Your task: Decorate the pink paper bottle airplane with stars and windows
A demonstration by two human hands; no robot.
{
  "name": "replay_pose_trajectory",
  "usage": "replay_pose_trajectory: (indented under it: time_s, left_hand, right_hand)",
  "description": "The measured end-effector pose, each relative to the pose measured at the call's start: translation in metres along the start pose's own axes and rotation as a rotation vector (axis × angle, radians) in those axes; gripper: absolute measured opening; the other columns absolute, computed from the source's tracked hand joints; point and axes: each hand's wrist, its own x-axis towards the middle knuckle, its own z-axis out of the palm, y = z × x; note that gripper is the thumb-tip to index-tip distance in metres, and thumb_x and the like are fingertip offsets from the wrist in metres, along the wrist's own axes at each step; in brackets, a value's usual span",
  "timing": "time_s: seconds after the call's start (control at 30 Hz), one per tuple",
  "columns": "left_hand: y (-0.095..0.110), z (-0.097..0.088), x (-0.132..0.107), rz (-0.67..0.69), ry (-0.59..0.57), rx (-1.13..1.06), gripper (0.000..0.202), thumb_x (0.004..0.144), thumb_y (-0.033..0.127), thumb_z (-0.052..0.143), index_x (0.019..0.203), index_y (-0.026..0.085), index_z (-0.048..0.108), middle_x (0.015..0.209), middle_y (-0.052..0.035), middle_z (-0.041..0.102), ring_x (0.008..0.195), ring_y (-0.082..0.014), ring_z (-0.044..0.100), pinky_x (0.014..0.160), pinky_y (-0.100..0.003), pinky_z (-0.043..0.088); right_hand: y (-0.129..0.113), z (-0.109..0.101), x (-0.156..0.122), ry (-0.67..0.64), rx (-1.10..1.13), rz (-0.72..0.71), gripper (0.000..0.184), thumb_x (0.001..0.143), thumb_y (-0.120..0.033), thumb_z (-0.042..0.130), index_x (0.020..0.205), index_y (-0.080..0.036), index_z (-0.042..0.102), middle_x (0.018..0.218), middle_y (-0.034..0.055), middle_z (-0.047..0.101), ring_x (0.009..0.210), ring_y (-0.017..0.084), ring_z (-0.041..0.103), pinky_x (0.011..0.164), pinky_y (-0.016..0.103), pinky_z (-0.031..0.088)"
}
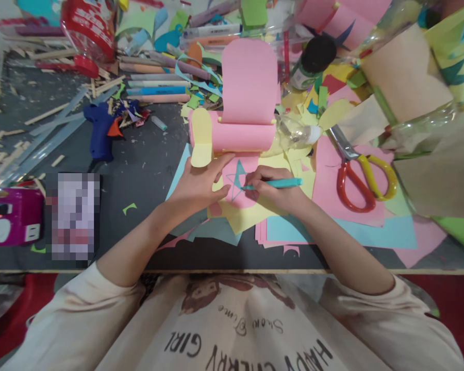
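My right hand [268,186] is closed around a teal marker [288,183], its tip on a star drawing [237,180]. Part of the star is filled in with teal; other parts are only outlined. The star is on a pink paper flap [230,198] that hangs from a bottle wrapped in pink paper [243,136]. My left hand [203,180] rests with fingers spread at the left edge of that flap. A rounded pink flap [249,80] stretches away from the bottle's far side, and a yellow paper strip [202,136] sits at its left end.
Scissors with red and yellow handles [355,180] lie on pink paper at right. A blue glue gun [99,131], a phone-like blurred object [73,216] and a purple box [15,216] are at left. Markers [158,91], wood sticks and paper scraps crowd the back.
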Motion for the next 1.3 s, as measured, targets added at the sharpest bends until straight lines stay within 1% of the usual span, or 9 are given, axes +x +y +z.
replay_pose_trajectory:
  time_s: [0.1,0.2,0.3,0.47,0.63,0.9,1.17,1.23,1.3]
  left_hand:
    - [0.0,0.0,0.0,0.001,0.003,0.002,0.065,0.086,0.027,0.058,0.15,0.025,0.048,0.086,0.0006,0.054,0.074,-0.0166,0.047,0.084,-0.032,0.044]
    - [0.0,0.0,0.0,0.005,0.002,0.007,0.065,0.086,0.028,0.058,0.15,0.026,0.048,0.087,0.0004,0.054,0.074,-0.0165,0.047,0.086,-0.033,0.045]
    - [0.0,0.001,0.0,0.006,0.01,0.015,0.065,0.086,0.027,0.058,0.151,0.026,0.047,0.087,0.0003,0.055,0.075,-0.0171,0.048,0.089,-0.035,0.046]
    - [0.0,0.001,0.0,0.002,0.005,0.037,0.066,0.086,0.026,0.06,0.151,0.026,0.047,0.087,0.0002,0.055,0.077,-0.018,0.05,0.091,-0.036,0.046]
    - [0.002,-0.001,0.0,-0.011,-0.01,0.044,0.067,0.086,0.026,0.06,0.151,0.027,0.046,0.087,0.0002,0.055,0.077,-0.0183,0.05,0.089,-0.035,0.046]
    - [0.0,0.001,0.001,0.007,-0.003,0.033,0.067,0.085,0.027,0.061,0.151,0.027,0.046,0.085,0.0017,0.055,0.072,-0.0165,0.047,0.089,-0.034,0.045]
    - [0.0,0.001,0.0,-0.012,0.002,0.039,0.064,0.086,0.026,0.061,0.149,0.026,0.049,0.086,0.0016,0.054,0.075,-0.0169,0.05,0.088,-0.033,0.044]
    - [0.0,0.001,0.0,-0.006,0.008,0.038,0.063,0.086,0.027,0.06,0.148,0.027,0.049,0.087,0.0014,0.055,0.076,-0.017,0.05,0.088,-0.033,0.044]
    - [0.0,0.0,-0.001,0.001,0.013,0.033,0.063,0.086,0.027,0.059,0.148,0.027,0.049,0.087,0.0009,0.055,0.076,-0.0171,0.05,0.087,-0.033,0.045]
  right_hand:
    - [0.0,0.0,0.0,0.016,-0.005,-0.004,0.016,0.075,-0.029,0.058,0.062,-0.023,0.054,0.062,-0.0002,0.063,0.059,0.013,0.056,0.055,0.028,0.044]
    - [0.0,0.001,0.0,0.068,-0.041,-0.065,0.014,0.082,-0.031,0.059,0.07,-0.023,0.059,0.061,-0.0014,0.064,0.057,0.013,0.056,0.055,0.027,0.044]
    - [0.0,0.002,0.0,0.094,-0.083,-0.107,0.015,0.084,-0.031,0.059,0.072,-0.023,0.058,0.06,-0.0024,0.063,0.057,0.013,0.055,0.055,0.027,0.043]
    - [0.0,0.002,0.001,0.075,-0.08,-0.073,0.016,0.08,-0.028,0.057,0.065,-0.023,0.055,0.062,0.0,0.065,0.059,0.015,0.058,0.056,0.029,0.044]
    - [-0.002,0.002,0.0,0.115,-0.109,-0.113,0.013,0.08,-0.027,0.058,0.067,-0.024,0.056,0.062,-0.0006,0.065,0.059,0.015,0.057,0.057,0.029,0.044]
    - [-0.001,0.002,0.001,0.11,-0.089,-0.089,0.015,0.081,-0.03,0.06,0.068,-0.023,0.058,0.063,-0.0003,0.066,0.059,0.014,0.057,0.056,0.028,0.044]
    - [0.001,-0.001,0.003,0.086,0.0,-0.066,0.018,0.077,-0.032,0.066,0.064,-0.022,0.06,0.059,-0.0012,0.064,0.057,0.013,0.057,0.054,0.027,0.046]
    - [0.001,-0.004,0.004,0.097,0.096,-0.045,0.026,0.077,-0.037,0.07,0.059,-0.023,0.057,0.053,-0.0025,0.061,0.052,0.012,0.055,0.051,0.026,0.046]
    - [0.0,-0.007,0.005,0.145,0.19,-0.045,0.034,0.081,-0.048,0.068,0.061,-0.023,0.059,0.052,-0.0025,0.061,0.046,0.01,0.051,0.045,0.025,0.042]
